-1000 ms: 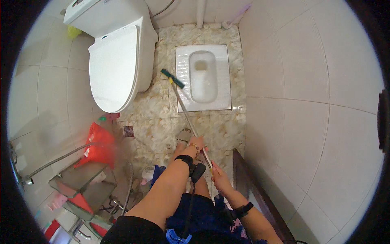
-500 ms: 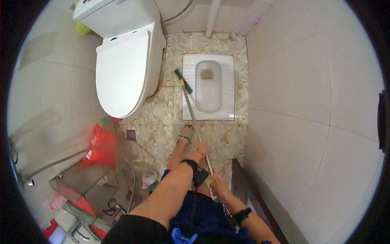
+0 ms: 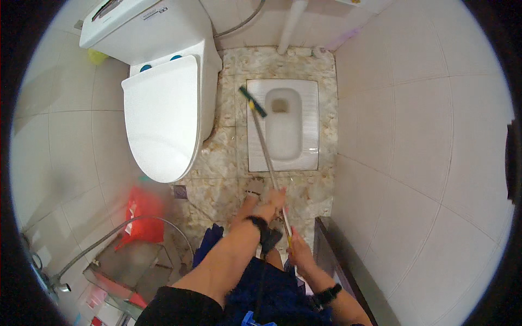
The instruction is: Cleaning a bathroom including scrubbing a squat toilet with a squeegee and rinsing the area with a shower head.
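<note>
A long-handled floor brush (image 3: 263, 136) with a narrow dark green head and a yellow joint reaches away from me. Its head (image 3: 253, 101) lies over the left rim of the white squat toilet (image 3: 310, 119), near the far left corner. My left hand (image 3: 275, 199) wraps round the middle of the pole. Lower down and closer to my body, my right hand (image 3: 299, 249) grips the pole near its yellowish end. Both hands are closed on it; the left fingers are slightly blurred.
A white sitting toilet (image 3: 163, 119) with its lid down stands at the left. A red plastic bag (image 3: 144, 217), a grey shower hose (image 3: 103, 239) and a glass-topped stand (image 3: 130, 266) are at the lower left. A dark edge (image 3: 340, 261) runs beside my right arm; tiled walls (image 3: 413, 136) close in.
The brush head has moved slightly farther and to the right over the squat toilet's rim. My view has shifted a little. Both hands still hold the pole.
</note>
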The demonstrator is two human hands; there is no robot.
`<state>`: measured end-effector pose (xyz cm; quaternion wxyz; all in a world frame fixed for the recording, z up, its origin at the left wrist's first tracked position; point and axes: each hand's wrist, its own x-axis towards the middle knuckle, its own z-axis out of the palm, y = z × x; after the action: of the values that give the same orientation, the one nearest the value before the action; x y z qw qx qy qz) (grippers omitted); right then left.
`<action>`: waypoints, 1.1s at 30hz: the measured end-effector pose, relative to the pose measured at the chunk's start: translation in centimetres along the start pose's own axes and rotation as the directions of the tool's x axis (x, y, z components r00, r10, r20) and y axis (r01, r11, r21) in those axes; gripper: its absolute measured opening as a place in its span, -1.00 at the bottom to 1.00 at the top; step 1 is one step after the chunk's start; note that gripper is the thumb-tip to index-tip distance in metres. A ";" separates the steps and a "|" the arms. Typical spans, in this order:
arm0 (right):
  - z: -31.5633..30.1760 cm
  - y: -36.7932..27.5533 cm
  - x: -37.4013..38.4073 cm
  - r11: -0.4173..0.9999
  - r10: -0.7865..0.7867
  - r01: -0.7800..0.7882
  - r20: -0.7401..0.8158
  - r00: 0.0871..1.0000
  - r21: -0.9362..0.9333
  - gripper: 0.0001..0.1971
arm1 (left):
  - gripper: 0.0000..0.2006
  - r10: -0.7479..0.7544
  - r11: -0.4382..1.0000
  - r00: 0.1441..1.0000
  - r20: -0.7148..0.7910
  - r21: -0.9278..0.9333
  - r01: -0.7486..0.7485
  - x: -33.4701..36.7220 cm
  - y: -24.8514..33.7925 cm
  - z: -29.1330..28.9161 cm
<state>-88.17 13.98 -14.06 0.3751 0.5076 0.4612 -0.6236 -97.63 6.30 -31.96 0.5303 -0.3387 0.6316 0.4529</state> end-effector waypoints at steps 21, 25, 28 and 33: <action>0.6 0.1 -5.1 0.992 0.062 -0.059 -0.024 0.998 0.112 -0.53 | -0.58 0.147 0.977 0.984 0.104 0.142 -0.161 -5.5 1.6 0.2; 0.2 2.2 -9.0 0.998 0.042 -0.044 0.044 0.998 0.041 -0.57 | -0.61 0.140 0.983 0.990 0.022 -0.124 -0.137 -11.4 0.7 -0.8; 0.4 -1.9 -5.9 0.991 0.028 -0.030 -0.020 0.999 -0.130 -0.58 | -0.52 0.240 0.943 0.962 -0.132 0.267 -0.198 -12.9 7.1 -2.4; 2.9 -5.8 2.5 0.985 -0.092 0.104 0.088 0.992 -0.141 -0.58 | -0.29 0.198 0.949 0.958 -0.207 0.285 -0.135 1.2 7.0 -6.7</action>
<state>-94.94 12.86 -15.25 0.3984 0.4299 0.5140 -0.6263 -106.67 2.62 -31.47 0.4531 -0.2597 0.7713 0.3638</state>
